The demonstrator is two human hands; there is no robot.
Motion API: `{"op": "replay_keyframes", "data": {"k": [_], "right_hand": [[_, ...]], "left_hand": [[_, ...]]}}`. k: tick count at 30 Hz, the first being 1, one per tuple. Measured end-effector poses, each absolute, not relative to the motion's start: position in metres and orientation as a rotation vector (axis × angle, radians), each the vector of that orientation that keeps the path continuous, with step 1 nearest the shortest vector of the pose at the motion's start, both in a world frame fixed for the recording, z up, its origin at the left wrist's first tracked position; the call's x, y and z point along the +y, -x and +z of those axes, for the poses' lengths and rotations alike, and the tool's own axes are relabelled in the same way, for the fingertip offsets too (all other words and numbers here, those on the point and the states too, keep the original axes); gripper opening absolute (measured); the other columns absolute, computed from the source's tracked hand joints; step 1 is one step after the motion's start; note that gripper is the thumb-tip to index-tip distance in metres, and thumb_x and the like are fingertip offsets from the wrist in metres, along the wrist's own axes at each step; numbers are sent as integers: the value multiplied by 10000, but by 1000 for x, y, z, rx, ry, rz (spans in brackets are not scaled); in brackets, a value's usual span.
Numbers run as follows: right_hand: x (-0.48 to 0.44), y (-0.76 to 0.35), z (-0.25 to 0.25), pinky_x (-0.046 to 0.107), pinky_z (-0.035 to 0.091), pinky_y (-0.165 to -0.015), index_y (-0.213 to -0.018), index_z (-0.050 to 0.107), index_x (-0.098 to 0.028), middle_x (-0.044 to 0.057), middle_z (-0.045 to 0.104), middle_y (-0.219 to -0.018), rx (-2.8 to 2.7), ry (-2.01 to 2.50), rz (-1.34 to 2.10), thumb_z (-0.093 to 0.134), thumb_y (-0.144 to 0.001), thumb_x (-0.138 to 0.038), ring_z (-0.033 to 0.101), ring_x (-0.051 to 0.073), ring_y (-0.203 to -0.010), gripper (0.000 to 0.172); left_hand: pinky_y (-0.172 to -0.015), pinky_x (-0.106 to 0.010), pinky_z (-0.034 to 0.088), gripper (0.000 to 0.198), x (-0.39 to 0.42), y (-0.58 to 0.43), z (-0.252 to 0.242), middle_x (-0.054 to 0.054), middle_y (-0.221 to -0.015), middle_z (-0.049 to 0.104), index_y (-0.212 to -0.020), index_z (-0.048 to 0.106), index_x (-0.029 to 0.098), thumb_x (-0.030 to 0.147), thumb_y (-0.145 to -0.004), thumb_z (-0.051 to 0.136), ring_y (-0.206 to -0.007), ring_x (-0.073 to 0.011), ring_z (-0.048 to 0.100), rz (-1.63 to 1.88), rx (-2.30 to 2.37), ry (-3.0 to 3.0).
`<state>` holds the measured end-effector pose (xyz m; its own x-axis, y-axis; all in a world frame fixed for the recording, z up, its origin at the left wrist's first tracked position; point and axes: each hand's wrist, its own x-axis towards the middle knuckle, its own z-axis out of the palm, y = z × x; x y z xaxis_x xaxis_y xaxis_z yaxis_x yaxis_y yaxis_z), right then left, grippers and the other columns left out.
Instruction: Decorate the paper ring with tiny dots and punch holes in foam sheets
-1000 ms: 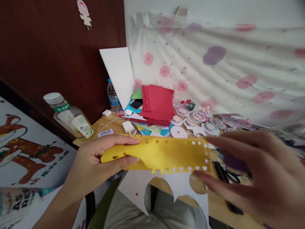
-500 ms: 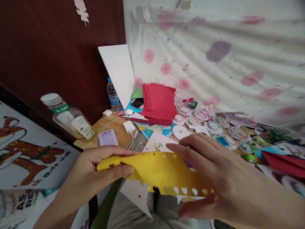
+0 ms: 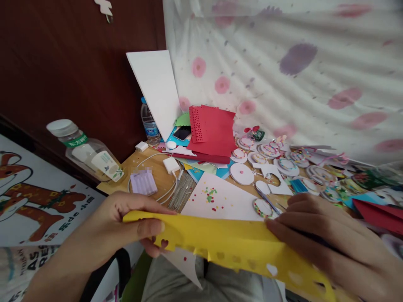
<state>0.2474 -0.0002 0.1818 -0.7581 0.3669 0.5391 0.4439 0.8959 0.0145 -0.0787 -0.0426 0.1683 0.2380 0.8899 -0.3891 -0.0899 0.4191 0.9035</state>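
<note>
A strip of yellow paper (image 3: 220, 239), with heart-shaped holes along its lower edge, stretches between both hands above my lap. My left hand (image 3: 126, 226) pinches its left end between thumb and fingers. At the right end, my right hand (image 3: 324, 239) has its fingers closed over the upper edge; its thumb is hidden and a dark bit shows under the fingers. Beyond the strip lies a sheet of white paper (image 3: 233, 193) with tiny red, green and yellow paper bits (image 3: 210, 193) on it. A beaded ring (image 3: 262, 207) sits at that sheet's right side.
Red paper (image 3: 214, 130) lies at the back beside a leaning white board (image 3: 154, 92). Several round white cards with rings (image 3: 286, 166) cover the right side. Two bottles, a large one (image 3: 88, 151) and a small one (image 3: 150, 126), stand left, near a charger (image 3: 171, 165) and a lilac case (image 3: 143, 182).
My right hand has moved right and its fingers have closed on the paper. The yellow strip has been turned and drawn out flatter, its right end lower. The beaded ring has come into sight.
</note>
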Motion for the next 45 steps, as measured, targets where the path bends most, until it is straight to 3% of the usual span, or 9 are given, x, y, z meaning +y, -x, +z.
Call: {"op": "replay_keyframes", "data": {"k": [9,15,20,24,27,31,36,40,45], "right_hand": [[21,-275,188,347,515,-716,-1092,601,-257,83,633,-935,-2477,686,445,452,-956,-308,619,240,-887,209],[15,-244,205,339,460,-645,-1096,578,-251,82,624,-890,-2499,672,624,535,-901,-500,603,231,-793,319],[11,-193,194,311,382,-620,-857,622,-163,41,582,-799,-2722,575,467,565,-903,-244,510,166,-715,109],[7,-185,192,331,313,-584,-729,622,-150,36,553,-699,-2629,458,59,444,-922,-96,437,165,-634,269],[2,-187,194,345,291,-564,-673,624,-156,39,561,-654,-2549,461,-230,390,-935,-61,420,166,-594,364],[-4,-182,196,357,321,-563,-655,633,-164,50,591,-660,-2551,430,-285,356,-946,-72,432,169,-580,413],[-1,-178,199,316,334,-573,-756,649,-154,33,579,-696,-2621,519,80,456,-920,-86,461,152,-629,262],[12,-181,207,232,366,-585,-810,633,-153,-7,562,-720,-2555,568,896,585,-907,-183,497,95,-659,112],[25,-179,208,198,334,-519,-702,614,-153,-40,516,-652,-2297,758,1530,645,-869,-261,445,72,-600,202]], "left_hand": [[-539,-162,580,142,-37,78,178,-16,-673,750,-806,790,213,342,-757,758,-603,-146,708,819,1261,-1039],[-590,-181,592,156,-38,54,181,8,-787,776,-904,786,275,328,-795,688,-650,-152,724,759,1386,-1326],[-667,-155,562,192,-49,50,175,76,-809,776,-943,760,393,292,-813,661,-690,-121,719,726,1491,-1975],[-806,-196,539,464,-65,69,172,97,-1109,726,-1255,578,456,348,-814,671,-887,-149,703,799,1680,-2318],[-1036,-366,416,800,-74,75,178,25,-1354,543,-1425,370,436,488,-716,738,-1158,-280,554,946,1951,-2400],[-1101,-461,297,882,-72,59,186,-25,-1297,551,-1429,367,408,504,-658,784,-1183,-335,474,997,1782,-2636],[-909,-316,440,299,-52,39,189,-12,-931,739,-1077,687,253,99,-863,546,-915,-198,634,803,1263,-2624],[-670,-271,466,219,-36,44,197,-30,-730,697,-856,750,227,258,-884,535,-727,-189,620,591,1263,-2142],[-454,-195,296,360,-18,50,208,22,-555,514,-719,717,155,483,-819,610,-550,-107,452,257,1191,-1628]]}}
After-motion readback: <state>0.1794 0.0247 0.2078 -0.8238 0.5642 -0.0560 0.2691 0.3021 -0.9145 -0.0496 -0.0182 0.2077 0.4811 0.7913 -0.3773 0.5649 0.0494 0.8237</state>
